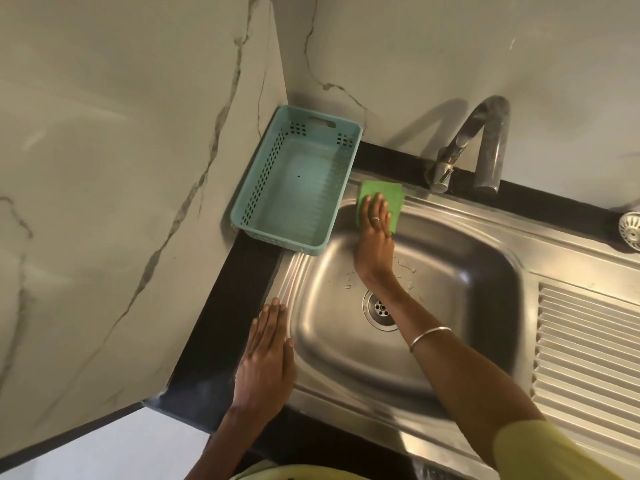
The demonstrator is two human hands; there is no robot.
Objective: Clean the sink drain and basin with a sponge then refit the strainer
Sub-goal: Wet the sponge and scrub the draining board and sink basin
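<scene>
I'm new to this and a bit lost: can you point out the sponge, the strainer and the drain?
sponge (388, 192): head view, upper green face above the fingers.
strainer (631, 230): head view, perforated dome, at right edge.
drain (381, 310): head view, holed centre.

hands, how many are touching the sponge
1. The right hand presses flat on the green sponge at the basin's far rim; the left hand rests on the sink's left edge.

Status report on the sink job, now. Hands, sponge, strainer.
Right hand flat on green sponge, far left rim of basin. Left hand flat on near left rim. Strainer out, by faucet; drain open. Nothing blocking.
</scene>
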